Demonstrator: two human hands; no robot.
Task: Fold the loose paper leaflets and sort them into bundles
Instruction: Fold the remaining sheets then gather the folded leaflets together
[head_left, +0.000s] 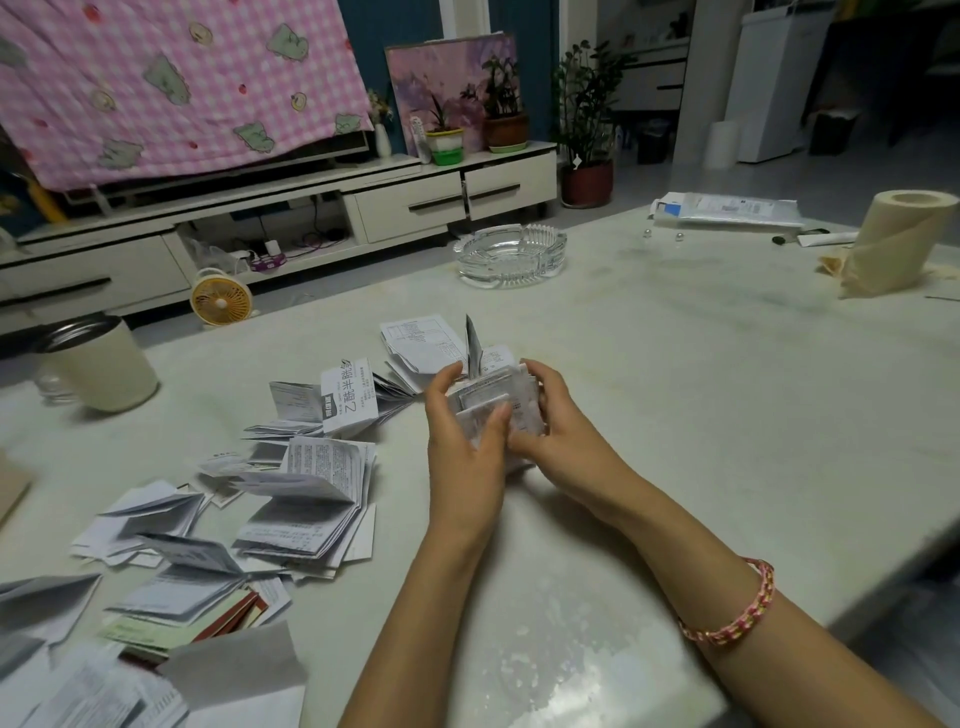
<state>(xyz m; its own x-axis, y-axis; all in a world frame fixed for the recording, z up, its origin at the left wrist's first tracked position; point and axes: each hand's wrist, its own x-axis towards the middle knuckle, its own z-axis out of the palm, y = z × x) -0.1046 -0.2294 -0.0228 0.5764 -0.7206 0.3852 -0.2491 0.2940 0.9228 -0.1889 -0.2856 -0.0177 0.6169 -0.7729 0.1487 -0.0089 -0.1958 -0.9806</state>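
Observation:
A thick bundle of folded white leaflets (493, 395) is held above the pale table between both hands. My left hand (465, 447) grips its left side, thumb pressed on the near face. My right hand (550, 431) curls round its right side and underside. One folded sheet (474, 340) sticks up from the bundle's top. Several loose printed leaflets (306, 483) lie spread to the left, some half unfolded. A small folded stack (421, 343) lies just behind the hands.
A glass ashtray (509, 254) stands at the back centre. A paper roll (893, 239) and a flat packet (727, 208) are at the far right. A cream jar (98, 364) stands at the left edge. The table edge (779, 613) runs diagonally at the right.

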